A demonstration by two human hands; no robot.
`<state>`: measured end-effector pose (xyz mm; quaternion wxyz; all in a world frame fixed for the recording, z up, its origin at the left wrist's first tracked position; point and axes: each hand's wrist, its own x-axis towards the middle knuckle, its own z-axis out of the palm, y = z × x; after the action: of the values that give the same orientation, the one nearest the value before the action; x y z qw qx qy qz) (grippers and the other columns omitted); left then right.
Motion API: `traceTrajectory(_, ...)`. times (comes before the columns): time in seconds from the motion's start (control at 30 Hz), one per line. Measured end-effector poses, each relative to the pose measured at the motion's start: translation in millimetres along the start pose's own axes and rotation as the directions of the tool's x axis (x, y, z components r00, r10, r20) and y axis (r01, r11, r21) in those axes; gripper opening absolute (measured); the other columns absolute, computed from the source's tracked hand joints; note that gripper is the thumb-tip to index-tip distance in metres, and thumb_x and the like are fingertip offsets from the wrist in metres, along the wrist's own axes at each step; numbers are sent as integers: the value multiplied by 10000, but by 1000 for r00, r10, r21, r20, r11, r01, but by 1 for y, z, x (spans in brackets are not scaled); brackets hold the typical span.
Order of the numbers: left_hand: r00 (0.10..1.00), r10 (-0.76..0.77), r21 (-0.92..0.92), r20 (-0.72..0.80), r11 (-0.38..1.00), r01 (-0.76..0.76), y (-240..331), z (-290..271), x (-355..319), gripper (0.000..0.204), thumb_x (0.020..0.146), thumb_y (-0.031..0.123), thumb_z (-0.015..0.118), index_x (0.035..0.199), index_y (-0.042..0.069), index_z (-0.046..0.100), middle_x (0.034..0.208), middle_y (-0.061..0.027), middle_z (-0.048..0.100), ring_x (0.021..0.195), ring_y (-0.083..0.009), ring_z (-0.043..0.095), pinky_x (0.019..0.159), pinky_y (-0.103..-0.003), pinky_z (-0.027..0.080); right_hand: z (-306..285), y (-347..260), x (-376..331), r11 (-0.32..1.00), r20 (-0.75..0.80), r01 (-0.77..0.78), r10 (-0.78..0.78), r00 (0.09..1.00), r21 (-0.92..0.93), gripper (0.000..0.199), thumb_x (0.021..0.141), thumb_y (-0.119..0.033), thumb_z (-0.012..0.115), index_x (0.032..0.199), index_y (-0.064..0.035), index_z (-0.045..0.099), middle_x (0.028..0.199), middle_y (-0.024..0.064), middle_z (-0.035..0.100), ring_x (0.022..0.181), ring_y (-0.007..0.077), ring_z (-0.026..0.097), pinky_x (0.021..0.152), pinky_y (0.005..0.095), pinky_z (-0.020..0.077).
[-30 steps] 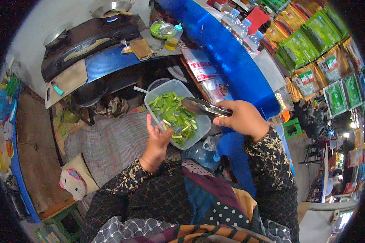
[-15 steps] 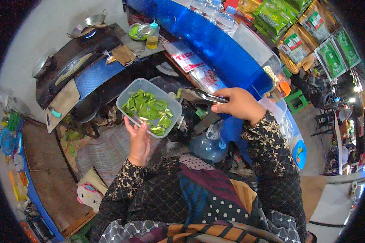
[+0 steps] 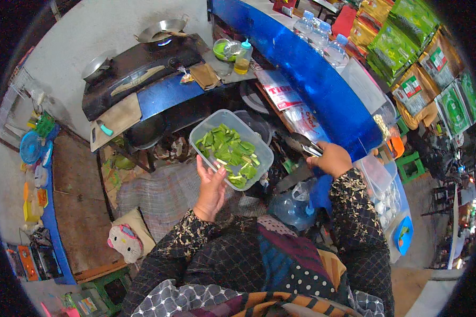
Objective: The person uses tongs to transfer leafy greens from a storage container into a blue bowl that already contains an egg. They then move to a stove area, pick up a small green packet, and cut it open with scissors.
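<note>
My left hand [image 3: 210, 190] is closed on the near wall of a clear rectangular plastic container [image 3: 268, 158], thumb over its rim. Chopped leafy greens [image 3: 227, 145] with pale stem pieces lie spread over its bottom. To the right, my right hand [image 3: 334, 160] grips a pair of metal tongs [image 3: 304, 143]. Their dark tips point up and left, a little apart from the container's right side. Whether anything sits between the tips I cannot make out.
Beyond the container, a black stove [image 3: 111, 87] carries a wok [image 3: 149, 35] over a blue flame. A knife [image 3: 104, 128] rests on a cutting board [image 3: 122, 116]. A squeeze bottle [image 3: 242, 62] stands right of the stove. A blue partition [image 3: 307, 74] curves along the right; a water jug [image 3: 288, 210] is below.
The view has turned, so the scene sits farther right. The tongs have drawn away from the container's rim; the green bit seen at their tip earlier no longer shows.
</note>
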<state>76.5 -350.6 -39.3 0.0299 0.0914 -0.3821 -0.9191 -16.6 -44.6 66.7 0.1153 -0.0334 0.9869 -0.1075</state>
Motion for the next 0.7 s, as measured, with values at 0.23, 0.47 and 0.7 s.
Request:
traceTrajectory(0.23,995,4,-43,102,999,0,1,12,-7,949,836,97,649,1474,226,-42,1463,-144,258,1318,-272,329,1061,-415,329,-45,-7,-37,983,-84,78,-65,994,163,563,696,-386,741,1162,-101,607,1017,180,652,943,344,626,825,420,479)
traceTrajectory(0.47,964,-80,4,254,997,82,8,23,-11,969,810,192,699,1482,168,2,1457,-134,268,1322,-269,324,1078,-402,305,-96,-51,-76,913,-201,405,-408,890,-60,555,612,-200,785,1128,-100,607,914,130,627,893,336,596,777,424,467)
traceTrajectory(0.7,929,-223,122,294,973,195,8,25,-7,911,834,255,675,1481,127,47,1424,-134,319,1306,-256,349,1065,-388,321,-87,-84,-79,696,76,570,-602,795,-437,260,653,-127,633,910,-93,617,795,104,603,800,307,595,684,417,453)
